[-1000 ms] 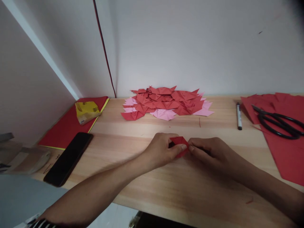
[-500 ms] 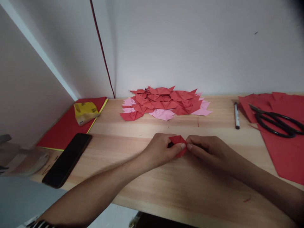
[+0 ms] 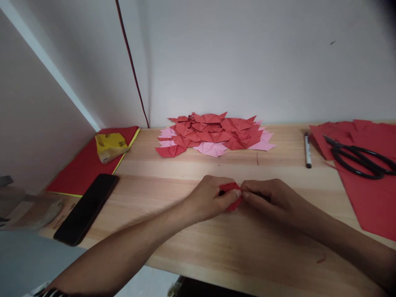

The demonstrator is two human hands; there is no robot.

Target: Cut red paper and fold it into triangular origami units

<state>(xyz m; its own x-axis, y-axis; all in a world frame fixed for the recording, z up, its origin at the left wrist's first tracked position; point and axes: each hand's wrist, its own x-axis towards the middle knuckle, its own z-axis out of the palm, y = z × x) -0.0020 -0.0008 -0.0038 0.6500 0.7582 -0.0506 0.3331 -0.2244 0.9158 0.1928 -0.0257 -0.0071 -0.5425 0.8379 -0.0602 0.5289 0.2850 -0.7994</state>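
Observation:
A small folded red paper piece (image 3: 231, 194) lies on the wooden desk (image 3: 216, 239) at its middle. My left hand (image 3: 210, 198) pinches its left side with thumb and fingers closed. My right hand (image 3: 272, 198) presses its right edge, fingers closed on the paper. Both hands rest on the desk and meet at the paper, which they largely hide. Behind them, near the wall, lies a pile of several folded red and pink paper pieces (image 3: 213, 134).
Black scissors (image 3: 359, 159) lie on red paper sheets (image 3: 371, 194) at the right. A marker pen (image 3: 307, 150) lies left of them. A black phone (image 3: 86, 208), a red folder (image 3: 89, 165) and a yellow packet (image 3: 110, 145) sit at the left.
The hands have slid slightly toward me on the desk, and the red paper looks flatter and more covered by the fingers than before.

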